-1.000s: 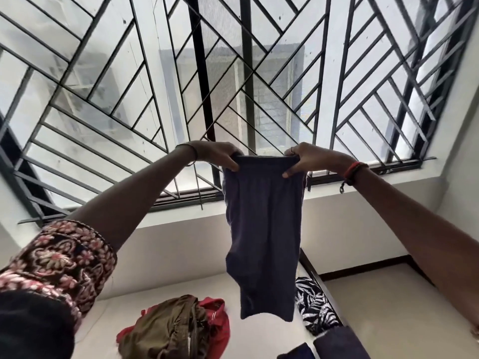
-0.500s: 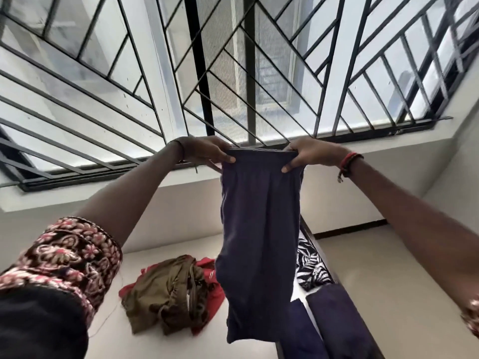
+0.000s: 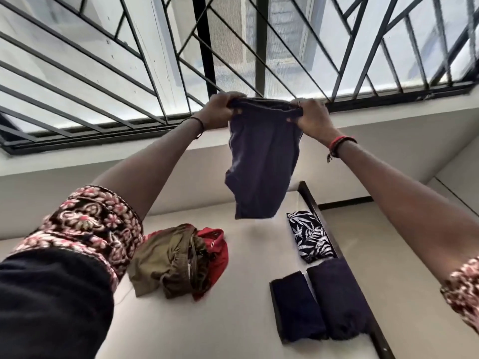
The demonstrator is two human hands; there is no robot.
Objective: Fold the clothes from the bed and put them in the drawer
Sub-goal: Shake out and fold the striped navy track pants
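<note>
Above bed (image 3: 246,320), left hand (image 3: 220,110), right hand (image 3: 314,119) gripping garment (image 3: 261,164), hem free

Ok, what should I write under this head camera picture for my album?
Left hand and right hand hold a dark garment up over the bed and its unfolded pile.

On the bed (image 3: 246,294), an olive garment (image 3: 168,263) is heaped over a red garment (image 3: 217,251); a leaf-print piece (image 3: 312,239) and two folded navy pieces (image 3: 298,307) (image 3: 337,296) are ranged along the right edge.
</note>
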